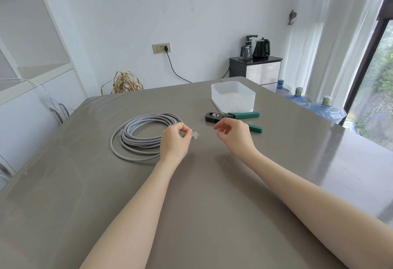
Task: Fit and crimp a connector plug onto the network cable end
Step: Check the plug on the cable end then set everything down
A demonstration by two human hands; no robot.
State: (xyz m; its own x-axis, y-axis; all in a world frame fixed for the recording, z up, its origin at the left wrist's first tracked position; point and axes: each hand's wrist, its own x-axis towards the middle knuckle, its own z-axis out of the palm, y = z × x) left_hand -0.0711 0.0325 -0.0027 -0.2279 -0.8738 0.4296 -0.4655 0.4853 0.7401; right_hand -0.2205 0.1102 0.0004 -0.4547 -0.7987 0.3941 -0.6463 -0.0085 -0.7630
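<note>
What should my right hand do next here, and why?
Probably reach for the crimping tool. Your left hand pinches the cable end with a clear plug at it, while your right hand hovers open and empty just in front of the green-handled tool. Whether the plug is fully seated is too small to tell, so check that first.

Grey table (212,194), glossy surface. White translucent plastic bin (233,96) on its far right part. Beyond the table: black cabinet (255,68) against the wall, carrying a black kettle (262,48) and a water dispenser (247,48). Wall socket (161,48), black cord plugged in. Blue water jugs (308,102) by the window. Dried plant (126,82), possibly straw.
</note>
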